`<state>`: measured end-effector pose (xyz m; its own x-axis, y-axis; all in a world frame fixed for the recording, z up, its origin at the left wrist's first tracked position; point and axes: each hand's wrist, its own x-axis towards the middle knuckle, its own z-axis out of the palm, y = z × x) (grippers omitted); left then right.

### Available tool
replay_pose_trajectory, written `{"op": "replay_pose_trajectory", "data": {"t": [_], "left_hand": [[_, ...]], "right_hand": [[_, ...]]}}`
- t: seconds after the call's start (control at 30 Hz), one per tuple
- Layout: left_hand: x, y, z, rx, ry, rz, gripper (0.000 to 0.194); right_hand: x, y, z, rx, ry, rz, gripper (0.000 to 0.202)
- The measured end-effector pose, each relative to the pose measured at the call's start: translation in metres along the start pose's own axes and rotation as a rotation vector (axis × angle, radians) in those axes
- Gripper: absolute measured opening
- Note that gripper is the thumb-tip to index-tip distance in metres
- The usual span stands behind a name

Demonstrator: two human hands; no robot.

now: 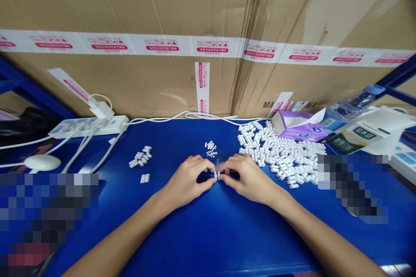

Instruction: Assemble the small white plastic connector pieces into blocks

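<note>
Your left hand [190,177] and right hand [247,177] pinch a white piece [216,175] between their fingertips, front-left of the tissue pack [290,132], whose tissue [312,118] pokes out. "MA" and "NA" mark the cardboard [130,0] behind that pack; right of it, a bottle [349,106] and Chinese-lettered carton [364,136]; before it, a white pile [282,156].

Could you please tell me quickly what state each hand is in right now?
Left hand: closed, pinching a small white piece from its left.
Right hand: closed, pinching at the same piece from its right.
</note>
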<state>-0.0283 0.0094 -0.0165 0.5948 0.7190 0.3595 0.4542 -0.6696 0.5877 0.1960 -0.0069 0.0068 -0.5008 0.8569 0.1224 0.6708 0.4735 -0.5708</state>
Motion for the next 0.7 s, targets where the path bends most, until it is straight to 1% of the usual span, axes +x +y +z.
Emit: {"op": "replay_pose_trajectory", "data": {"t": [0.1, 0.2, 0.27, 0.33, 0.4, 0.43, 0.5, 0.57, 0.63, 0.7], "left_hand": [[0.000, 0.001, -0.003, -0.029, -0.011, 0.010, 0.020], [0.001, 0.003, -0.007, -0.047, 0.001, 0.008, 0.017], [0.002, 0.002, -0.009, -0.001, 0.056, -0.013, 0.016], [0.002, -0.001, -0.010, 0.080, 0.142, -0.052, 0.019], [0.001, -0.005, -0.010, 0.174, 0.195, -0.104, 0.022], [0.000, -0.006, -0.009, 0.222, 0.194, -0.133, 0.024], [-0.002, -0.009, -0.007, 0.316, 0.143, -0.183, 0.030], [-0.005, -0.009, -0.004, 0.397, 0.060, -0.208, 0.038], [-0.007, -0.009, -0.001, 0.463, -0.010, -0.207, 0.045], [-0.008, -0.007, 0.001, 0.520, -0.048, -0.198, 0.050]], "right_hand": [[0.000, 0.000, -0.001, -0.001, 0.010, -0.016, 0.009], [0.000, 0.000, 0.000, 0.017, 0.094, -0.031, 0.018], [-0.001, 0.001, 0.002, 0.022, 0.175, -0.032, 0.026], [-0.002, 0.002, 0.006, -0.003, 0.234, -0.037, 0.032], [-0.004, 0.003, 0.011, -0.057, 0.247, -0.054, 0.039], [-0.005, 0.003, 0.015, -0.088, 0.235, -0.064, 0.043], [-0.006, 0.003, 0.021, -0.153, 0.199, -0.078, 0.048], [-0.006, 0.004, 0.028, -0.226, 0.171, -0.070, 0.052], [-0.005, 0.005, 0.034, -0.297, 0.158, -0.036, 0.054], [-0.004, 0.006, 0.038, -0.353, 0.151, -0.001, 0.055]]}}
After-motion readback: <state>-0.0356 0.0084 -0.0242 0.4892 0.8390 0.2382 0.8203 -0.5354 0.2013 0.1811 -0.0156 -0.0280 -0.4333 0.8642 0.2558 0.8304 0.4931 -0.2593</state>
